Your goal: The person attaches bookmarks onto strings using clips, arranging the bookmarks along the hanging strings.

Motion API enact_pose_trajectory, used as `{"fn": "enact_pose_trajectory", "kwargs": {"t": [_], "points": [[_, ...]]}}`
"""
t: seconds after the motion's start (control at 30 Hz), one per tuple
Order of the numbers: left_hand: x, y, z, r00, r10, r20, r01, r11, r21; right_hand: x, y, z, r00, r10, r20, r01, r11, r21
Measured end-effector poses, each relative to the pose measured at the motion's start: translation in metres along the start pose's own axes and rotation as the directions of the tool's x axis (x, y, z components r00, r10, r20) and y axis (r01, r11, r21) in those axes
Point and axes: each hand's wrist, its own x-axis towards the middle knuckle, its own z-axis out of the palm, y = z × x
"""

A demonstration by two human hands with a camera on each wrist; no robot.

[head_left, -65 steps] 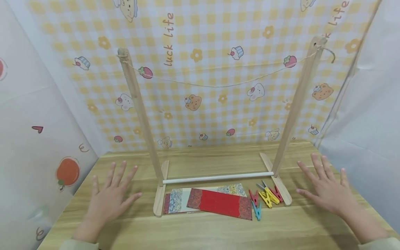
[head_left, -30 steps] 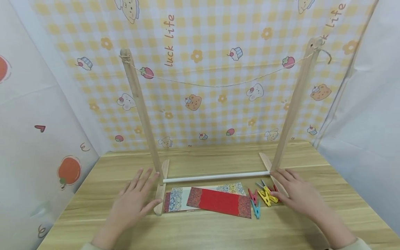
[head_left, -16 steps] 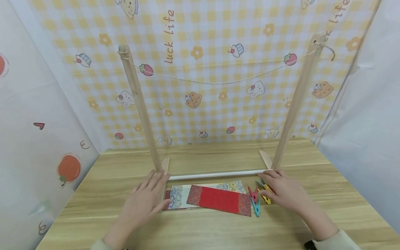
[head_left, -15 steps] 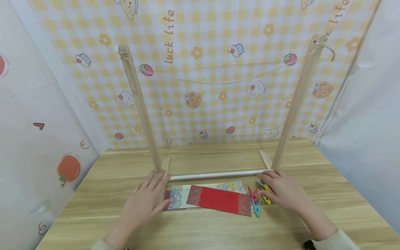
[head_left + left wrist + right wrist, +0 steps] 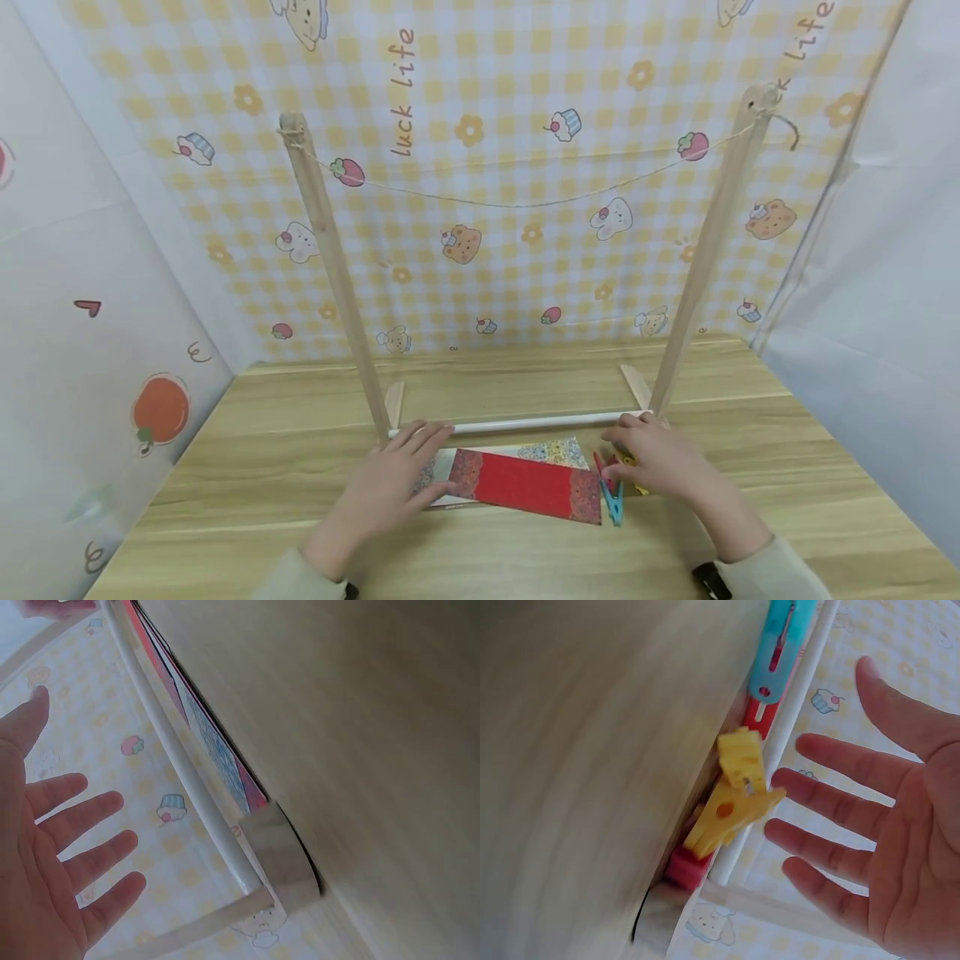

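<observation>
My left hand (image 5: pixel 386 487) hovers over the left end of the cards, fingers spread and holding nothing, as the left wrist view also shows. A red card (image 5: pixel 525 485) with patterned ends lies across a white patterned card (image 5: pixel 555 452). Another reddish card shows beneath them in the left wrist view. Above the clothespins, my right hand (image 5: pixel 660 458) has its fingers extended, nothing in its grasp. A blue clothespin (image 5: pixel 613 502) lies beside the red card. Yellow clothespins (image 5: pixel 731 817) and a red clothespin (image 5: pixel 686 868) are partly hidden by that hand in the head view.
A wooden stand rises behind the hands, with a left post (image 5: pixel 333 250), a right post (image 5: pixel 705 258) and a white rod (image 5: pixel 525 424) low between them. A sagging string (image 5: pixel 517 206) joins the post tops. Behind hangs a checked cloth (image 5: pixel 480 283).
Both hands have come inward from the table's sides, past the stand's feet. The left is now over the cards, the right over the clothespins. Cards and stand look unmoved.
</observation>
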Motion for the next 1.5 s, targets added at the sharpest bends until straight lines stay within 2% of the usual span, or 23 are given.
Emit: {"fn": "enact_pose_trajectory", "kwargs": {"t": [0.3, 0.43, 0.6, 0.9, 1.17, 1.5], "points": [[0.021, 0.012, 0.008, 0.995, 0.063, 0.076, -0.060, 0.998, -0.036, 0.007, -0.004, 0.003, 0.994, 0.047, 0.095, -0.057, 0.993, 0.102], [0.028, 0.017, 0.009, 0.991, 0.072, 0.112, -0.065, 0.996, -0.063, 0.011, -0.005, 0.004, 0.990, 0.058, 0.125, -0.075, 0.988, 0.135], [0.034, 0.021, 0.012, 0.979, 0.076, 0.187, -0.064, 0.995, -0.072, 0.014, -0.005, 0.005, 0.986, 0.050, 0.162, -0.076, 0.985, 0.157], [0.047, 0.025, 0.020, 0.961, 0.110, 0.252, -0.101, 0.994, -0.048, 0.020, -0.008, 0.005, 0.986, 0.035, 0.165, -0.056, 0.991, 0.124], [0.054, 0.030, 0.019, 0.941, 0.132, 0.313, -0.105, 0.989, -0.103, 0.026, -0.013, 0.005, 0.974, 0.119, 0.191, -0.143, 0.983, 0.116], [0.057, 0.032, 0.023, 0.913, 0.132, 0.387, -0.103, 0.990, -0.094, 0.031, -0.018, 0.009, 0.969, 0.126, 0.214, -0.141, 0.988, 0.058]]}}
